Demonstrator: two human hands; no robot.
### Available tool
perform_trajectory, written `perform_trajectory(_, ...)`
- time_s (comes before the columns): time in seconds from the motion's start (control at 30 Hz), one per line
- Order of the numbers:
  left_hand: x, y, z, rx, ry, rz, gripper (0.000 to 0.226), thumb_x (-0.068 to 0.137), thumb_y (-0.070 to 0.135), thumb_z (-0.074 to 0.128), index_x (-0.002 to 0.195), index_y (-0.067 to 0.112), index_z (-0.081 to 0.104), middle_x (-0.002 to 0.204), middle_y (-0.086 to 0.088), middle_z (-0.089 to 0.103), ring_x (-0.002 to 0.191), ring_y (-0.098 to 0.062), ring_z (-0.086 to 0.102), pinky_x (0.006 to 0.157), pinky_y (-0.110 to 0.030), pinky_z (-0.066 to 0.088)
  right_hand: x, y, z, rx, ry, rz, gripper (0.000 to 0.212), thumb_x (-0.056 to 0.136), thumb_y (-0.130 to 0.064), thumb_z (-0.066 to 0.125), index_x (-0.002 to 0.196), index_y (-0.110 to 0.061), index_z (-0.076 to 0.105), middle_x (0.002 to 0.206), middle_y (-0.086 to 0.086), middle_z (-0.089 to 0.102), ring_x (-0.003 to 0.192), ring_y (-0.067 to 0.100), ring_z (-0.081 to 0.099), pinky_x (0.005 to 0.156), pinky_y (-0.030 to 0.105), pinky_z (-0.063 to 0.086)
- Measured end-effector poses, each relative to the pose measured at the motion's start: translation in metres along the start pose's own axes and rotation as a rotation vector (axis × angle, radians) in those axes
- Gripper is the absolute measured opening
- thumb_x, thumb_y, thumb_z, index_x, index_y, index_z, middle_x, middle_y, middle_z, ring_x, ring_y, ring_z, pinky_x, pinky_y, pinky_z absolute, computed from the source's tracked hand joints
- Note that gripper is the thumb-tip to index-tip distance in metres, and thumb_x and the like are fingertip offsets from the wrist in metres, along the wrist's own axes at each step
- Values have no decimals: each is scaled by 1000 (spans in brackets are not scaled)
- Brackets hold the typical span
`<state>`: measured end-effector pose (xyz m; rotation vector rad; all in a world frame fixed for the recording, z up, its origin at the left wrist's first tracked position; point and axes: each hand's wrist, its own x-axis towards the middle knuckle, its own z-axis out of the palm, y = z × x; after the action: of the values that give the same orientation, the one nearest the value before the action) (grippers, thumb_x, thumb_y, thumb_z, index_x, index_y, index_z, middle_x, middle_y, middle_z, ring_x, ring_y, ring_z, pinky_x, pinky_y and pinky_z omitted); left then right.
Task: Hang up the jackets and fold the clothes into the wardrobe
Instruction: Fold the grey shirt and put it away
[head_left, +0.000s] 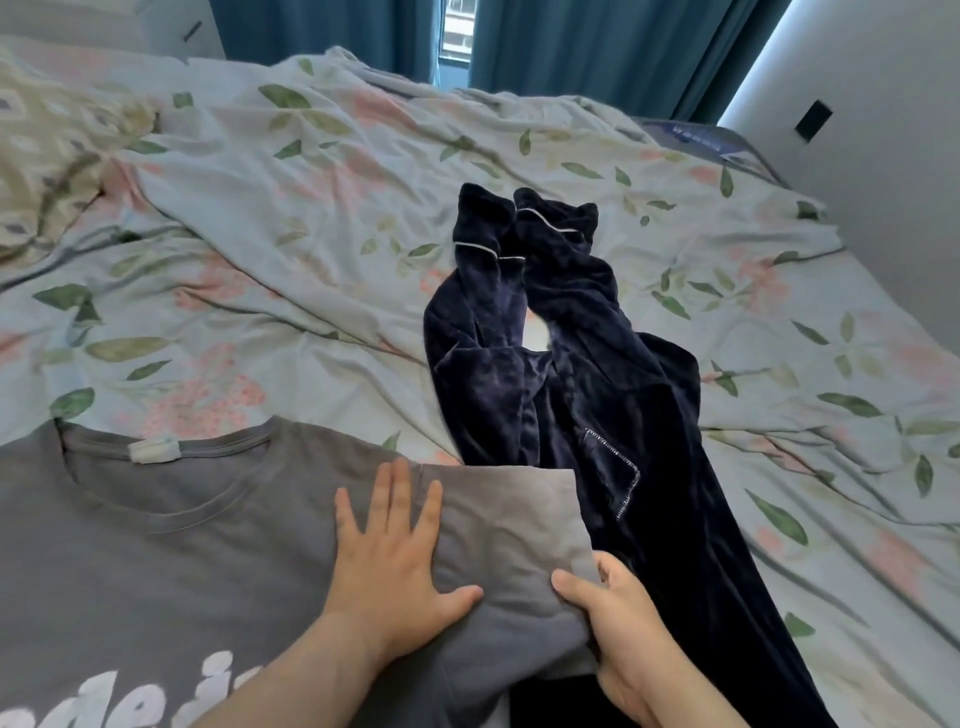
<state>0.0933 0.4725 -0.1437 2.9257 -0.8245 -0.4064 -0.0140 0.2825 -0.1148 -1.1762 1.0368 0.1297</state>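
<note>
A grey T-shirt (171, 545) with white lettering lies face up on the bed at the lower left. My left hand (395, 551) presses flat on its right shoulder with the fingers spread. My right hand (618, 618) pinches the edge of the shirt's right sleeve (519, 514), thumb on top and fingers underneath. A dark navy velvet garment (587, 395) with white piping and a stitched pocket lies stretched out to the right of the shirt, partly under the sleeve.
A crumpled floral duvet (311, 218) covers the bed. A patterned pillow (47, 156) lies at the far left. Teal curtains (571, 47) hang behind the bed, and a white wall (883, 130) runs along its right side.
</note>
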Motion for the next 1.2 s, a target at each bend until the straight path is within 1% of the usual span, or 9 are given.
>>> perform_trajectory(0.13,-2,6,11,-81,43,285,108,70,88,39,149,13,37,158,-14,27,148,-29,17,114,-54,15,-3,-12,-5,110,-319,29,40,83,4,63,123,-4,61,115,26,68,104,41,68,84,46,56)
perform_trajectory(0.33,-1,3,10,-217,13,282,95,81,81,24,156,28,0,161,6,-15,147,-10,-21,120,-37,-15,-25,-24,4,41,-602,-59,76,69,17,58,128,-31,61,129,15,64,120,38,61,93,45,55)
perform_trajectory(0.43,-16,-15,-11,-670,229,90,63,93,47,42,150,22,34,160,9,16,147,-2,6,116,-14,-1,-44,-32,43,-224,-653,-235,88,67,10,58,139,-40,48,134,0,63,123,22,60,92,30,54)
perform_trajectory(0.57,-56,-65,-19,-863,469,-337,43,93,27,46,130,11,60,144,-2,49,137,-18,38,115,-32,25,-62,-14,118,-682,-633,-326,108,71,-14,59,131,-79,-4,137,-48,37,119,-6,56,84,14,51)
perform_trajectory(0.7,-113,-142,-11,-497,461,-531,50,76,24,53,118,3,67,136,-17,57,132,-38,46,113,-55,26,-62,25,178,-1043,-529,-221,105,78,-53,63,151,-47,-12,158,-17,-25,127,15,50,107,29,40)
perform_trajectory(0.87,-177,-221,12,-255,96,-584,80,78,57,29,141,12,51,150,-12,43,139,-33,40,112,-54,26,-73,58,245,-1369,-290,-774,61,95,-41,44,152,-29,27,165,-9,2,144,15,25,115,29,28)
perform_trajectory(1.0,-185,-239,27,-476,170,-466,62,98,46,23,155,26,8,159,10,-5,144,-5,-13,117,-28,-13,-71,83,314,-1500,-412,-1029,65,100,-35,36,158,-18,11,165,0,-10,152,16,-7,120,26,-6)
perform_trajectory(1.1,-197,-251,21,-739,377,-528,43,100,15,47,142,14,48,147,14,31,145,-11,26,117,-20,11,-68,102,374,-1523,-416,-1149,65,102,-39,28,158,-18,2,164,2,-15,151,19,-14,118,31,-18)
perform_trajectory(1.2,-214,-276,7,-665,609,-632,29,84,10,60,112,8,69,116,2,64,109,-27,62,97,-39,46,-68,125,412,-1557,-437,-1159,67,98,-49,19,158,-23,3,163,0,-12,152,20,-12,118,38,-20)
